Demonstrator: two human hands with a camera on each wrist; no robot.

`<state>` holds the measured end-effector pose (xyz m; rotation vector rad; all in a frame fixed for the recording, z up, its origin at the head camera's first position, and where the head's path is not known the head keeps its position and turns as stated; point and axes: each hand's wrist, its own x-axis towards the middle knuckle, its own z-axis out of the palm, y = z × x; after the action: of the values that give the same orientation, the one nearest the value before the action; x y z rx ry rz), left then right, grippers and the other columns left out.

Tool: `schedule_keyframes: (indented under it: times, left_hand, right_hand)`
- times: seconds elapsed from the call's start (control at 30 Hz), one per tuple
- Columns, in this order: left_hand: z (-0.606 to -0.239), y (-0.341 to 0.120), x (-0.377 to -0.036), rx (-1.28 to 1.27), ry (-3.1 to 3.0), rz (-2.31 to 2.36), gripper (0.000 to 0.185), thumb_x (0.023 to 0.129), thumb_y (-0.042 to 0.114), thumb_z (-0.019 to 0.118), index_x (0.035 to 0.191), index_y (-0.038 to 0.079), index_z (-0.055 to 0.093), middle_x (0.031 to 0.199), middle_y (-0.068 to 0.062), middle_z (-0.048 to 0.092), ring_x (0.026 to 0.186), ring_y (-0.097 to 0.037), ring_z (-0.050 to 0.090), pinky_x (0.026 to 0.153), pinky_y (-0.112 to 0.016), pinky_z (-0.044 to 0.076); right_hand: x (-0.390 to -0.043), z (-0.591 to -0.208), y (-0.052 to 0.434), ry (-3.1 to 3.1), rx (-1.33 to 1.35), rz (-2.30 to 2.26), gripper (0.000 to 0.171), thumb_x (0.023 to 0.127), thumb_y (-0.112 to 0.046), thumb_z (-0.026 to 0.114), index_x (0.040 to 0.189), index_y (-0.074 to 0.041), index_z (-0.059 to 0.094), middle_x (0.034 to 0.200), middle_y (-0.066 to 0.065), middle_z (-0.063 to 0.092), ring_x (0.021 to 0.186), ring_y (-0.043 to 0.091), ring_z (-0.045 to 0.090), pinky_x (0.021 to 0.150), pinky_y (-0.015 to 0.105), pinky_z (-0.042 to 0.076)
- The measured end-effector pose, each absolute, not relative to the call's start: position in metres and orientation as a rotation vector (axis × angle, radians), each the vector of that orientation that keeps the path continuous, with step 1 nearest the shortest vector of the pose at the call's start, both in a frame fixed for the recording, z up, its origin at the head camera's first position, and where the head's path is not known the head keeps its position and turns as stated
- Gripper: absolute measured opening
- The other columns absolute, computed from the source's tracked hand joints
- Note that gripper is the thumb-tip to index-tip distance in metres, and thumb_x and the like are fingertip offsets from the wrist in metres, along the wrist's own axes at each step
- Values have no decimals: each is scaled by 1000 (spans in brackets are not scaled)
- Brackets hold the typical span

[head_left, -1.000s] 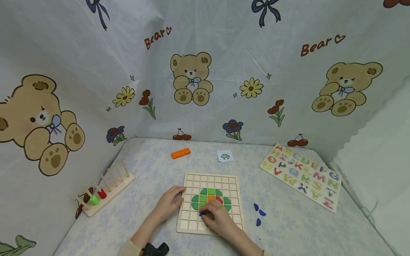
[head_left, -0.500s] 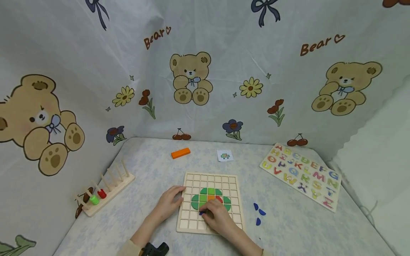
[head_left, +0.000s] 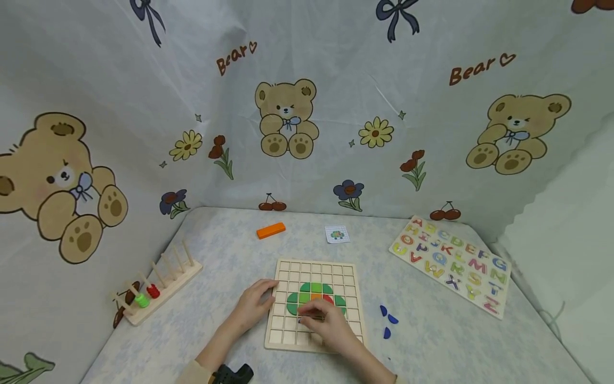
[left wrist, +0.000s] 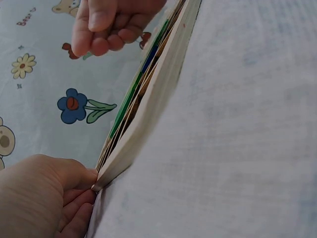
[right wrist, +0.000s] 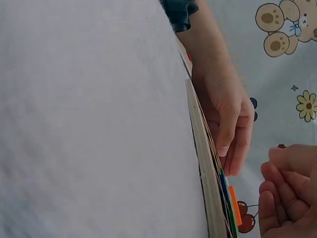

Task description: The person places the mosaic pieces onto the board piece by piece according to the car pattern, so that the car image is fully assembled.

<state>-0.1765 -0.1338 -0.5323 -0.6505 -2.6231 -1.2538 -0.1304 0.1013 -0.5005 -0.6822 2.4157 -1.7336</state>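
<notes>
- The grid board point(head_left: 336, 272) is showing pale, unpainted wood, ruled into small squares.
- Just beyond the fingers of the right hand point(head_left: 328, 325), green tiles point(head_left: 293, 303) are making a rounded patch around an orange tile point(head_left: 316, 297), with a red tile point(head_left: 328, 300) beside it.
- A dark blue piece point(head_left: 301, 320) is peeking out at those fingertips.
- To the right of that hand, three loose blue pieces point(head_left: 387, 321) are lying on the pale blue mottled tablecloth point(head_left: 225, 250).
- Well beyond the fingers, an orange block point(head_left: 271, 230) is glowing plain and bright.
- The letter board point(head_left: 453, 262) is carrying letters in red, orange, yellow, green, blue and pink.
- The backdrop cloth point(head_left: 336, 96) is showing tan bears, yellow daisies, blue flowers and red cherries on pale grey-blue.
</notes>
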Motion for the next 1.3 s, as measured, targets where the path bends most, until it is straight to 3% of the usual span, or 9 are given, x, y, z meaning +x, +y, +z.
schedule_keyframes:
  times: [0.47, 0.77, 0.93, 1.3]
  left_hand:
    - [-529, -133, -178, -638, -2625, -1254, 38, 89, 5, 64, 127, 3, 58, 124, -6, 57, 118, -23, 51, 97, -44, 42]
    - [-531, -133, -179, -675, -2612, -1185, 38, 88, 5, 64, 125, 1, 59, 123, -9, 58, 116, -27, 53, 94, -46, 43]
    - [-532, -132, -178, -653, -2646, -1216, 38, 89, 6, 64, 127, 2, 58, 124, -7, 57, 117, -24, 52, 96, -44, 42]
    - [-533, -133, -178, -632, -2640, -1243, 38, 89, 6, 64, 127, 3, 59, 124, -6, 57, 118, -22, 52, 97, -43, 42]
  right_hand:
    - [-144, -465, 182, 2369, -343, -1942, 26, 90, -12, 65, 111, 3, 64, 107, 19, 62, 93, 19, 59, 78, 27, 51]
    - [-153, -468, 253, 2427, -295, -1908, 39, 92, -16, 63, 119, 10, 58, 114, 25, 59, 101, 26, 60, 85, 35, 52]
    - [-158, -480, 272, 2409, -266, -1827, 39, 92, -16, 63, 122, 10, 56, 119, 28, 56, 106, 33, 58, 86, 29, 51]
    - [-166, -504, 280, 2572, -202, -1615, 25, 89, -4, 64, 114, 0, 65, 112, 14, 64, 102, 22, 62, 83, 23, 50]
